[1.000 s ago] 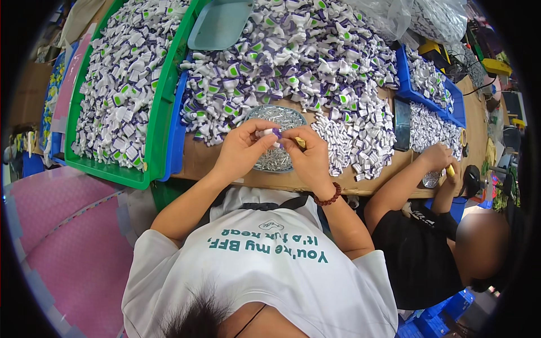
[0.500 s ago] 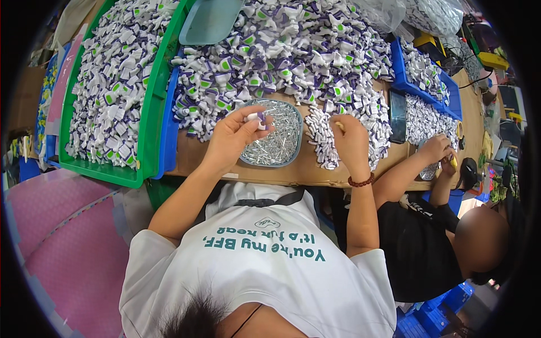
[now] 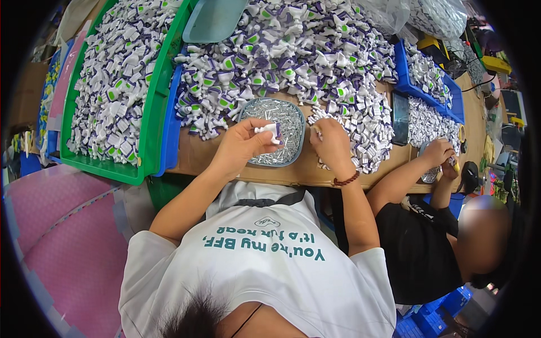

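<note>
My left hand (image 3: 243, 147) pinches a small white and purple plastic part (image 3: 269, 133) between thumb and fingers, over the left side of a grey-blue tray (image 3: 277, 164) full of thin silvery metal pins (image 3: 283, 127). Just right of that tray is my right hand (image 3: 333, 145), its fingers closed and pointing inward. A yellowish bit (image 3: 318, 134) shows at its fingertips; what they hold is too small to make out. Small white pieces (image 3: 360, 152) lie beside and beyond this hand. A large heap of white, purple and green parts (image 3: 287, 50) covers the table behind.
At left stands a green crate (image 3: 147, 121) of similar parts, against a blue bin edge (image 3: 172, 127). A pale lid-like tray (image 3: 214, 21) rests on the heap. To the right are a dark phone-like slab (image 3: 400, 118), a blue bin (image 3: 420, 90) and a co-worker's hands (image 3: 442, 155).
My right hand has moved left, close to the pin tray. My left hand has shifted slightly right and down, and the white and purple part in it has turned.
</note>
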The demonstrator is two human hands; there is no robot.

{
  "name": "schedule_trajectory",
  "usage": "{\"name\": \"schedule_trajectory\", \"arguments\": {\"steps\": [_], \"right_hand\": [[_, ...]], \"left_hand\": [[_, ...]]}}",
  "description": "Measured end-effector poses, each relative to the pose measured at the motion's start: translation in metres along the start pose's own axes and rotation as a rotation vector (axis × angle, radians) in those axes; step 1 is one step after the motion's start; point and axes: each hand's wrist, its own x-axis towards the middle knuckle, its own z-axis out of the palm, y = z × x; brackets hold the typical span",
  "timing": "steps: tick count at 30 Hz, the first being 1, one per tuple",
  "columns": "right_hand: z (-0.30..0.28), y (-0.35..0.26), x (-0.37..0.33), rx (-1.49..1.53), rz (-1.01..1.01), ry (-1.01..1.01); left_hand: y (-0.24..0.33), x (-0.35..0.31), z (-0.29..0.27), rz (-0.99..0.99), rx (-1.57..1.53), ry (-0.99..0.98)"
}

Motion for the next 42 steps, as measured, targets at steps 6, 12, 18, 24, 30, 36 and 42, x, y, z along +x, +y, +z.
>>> {"name": "schedule_trajectory", "arguments": {"steps": [6, 12, 18, 24, 30, 36, 42], "right_hand": [[-0.043, -0.044, 0.007, 0.968, 0.303, -0.167], [-0.038, -0.051, 0.001, 1.119, 0.296, -0.277], [-0.029, -0.045, -0.003, 1.074, 0.269, -0.26], [-0.029, -0.047, -0.004, 1.038, 0.224, -0.255], [-0.03, -0.051, -0.005, 0.771, -0.157, -0.043], [-0.032, -0.053, -0.008, 0.599, -0.289, 0.017], [-0.031, -0.058, -0.009, 0.707, -0.056, -0.064]], "left_hand": [[-0.003, 0.003, 0.008, -0.149, -0.111, -0.032], [-0.002, 0.003, 0.008, -0.167, -0.096, -0.04], [-0.003, 0.003, 0.007, -0.167, -0.114, -0.065], [-0.004, 0.002, 0.006, -0.175, -0.158, -0.082], [-0.008, 0.003, -0.004, -0.302, -0.334, -0.149], [-0.004, 0.004, -0.003, -0.265, -0.204, -0.111], [-0.007, -0.003, 0.011, 0.259, 0.295, -0.142]]}}
